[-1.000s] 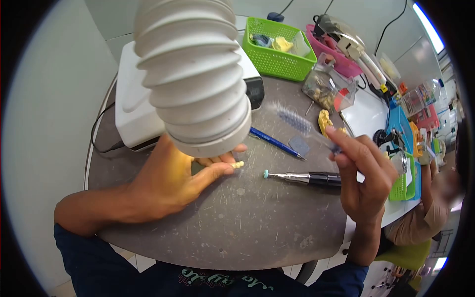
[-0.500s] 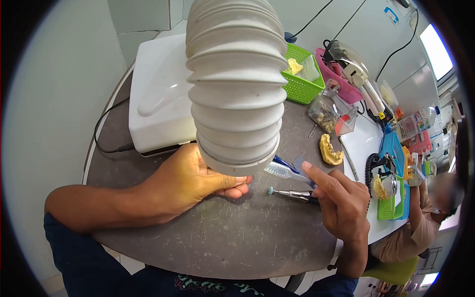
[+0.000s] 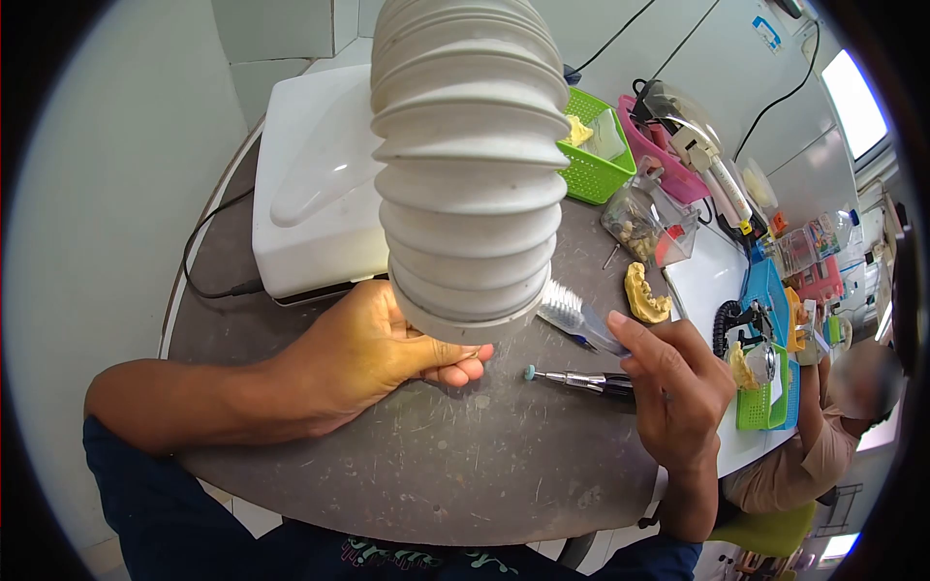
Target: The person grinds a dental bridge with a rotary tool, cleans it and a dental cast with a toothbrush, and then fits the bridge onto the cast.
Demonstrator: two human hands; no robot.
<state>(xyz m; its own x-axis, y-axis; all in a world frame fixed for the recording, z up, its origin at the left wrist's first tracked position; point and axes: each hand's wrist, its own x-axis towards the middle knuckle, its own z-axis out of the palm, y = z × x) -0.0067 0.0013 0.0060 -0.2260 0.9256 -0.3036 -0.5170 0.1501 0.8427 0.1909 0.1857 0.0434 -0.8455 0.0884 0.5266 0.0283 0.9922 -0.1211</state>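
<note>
Toothbrush, only one, is pinched at its clear handle by the fingers of the right hand; its long axis goes diagonal, bristle head pointing up-left toward the mouth of the one white ribbed hose. Under that hose mouth the left hand is curled with fingertips pressed together; what it pinches I cannot tell. Right of the hose mouth, one rotary handpiece lies on the grey table, tip pointing left. Two hands show.

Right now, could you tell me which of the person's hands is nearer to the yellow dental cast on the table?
Right. The right hand, holding a brush, is just below the yellow dental cast; the left hand sits across the table, under the hose.
</note>
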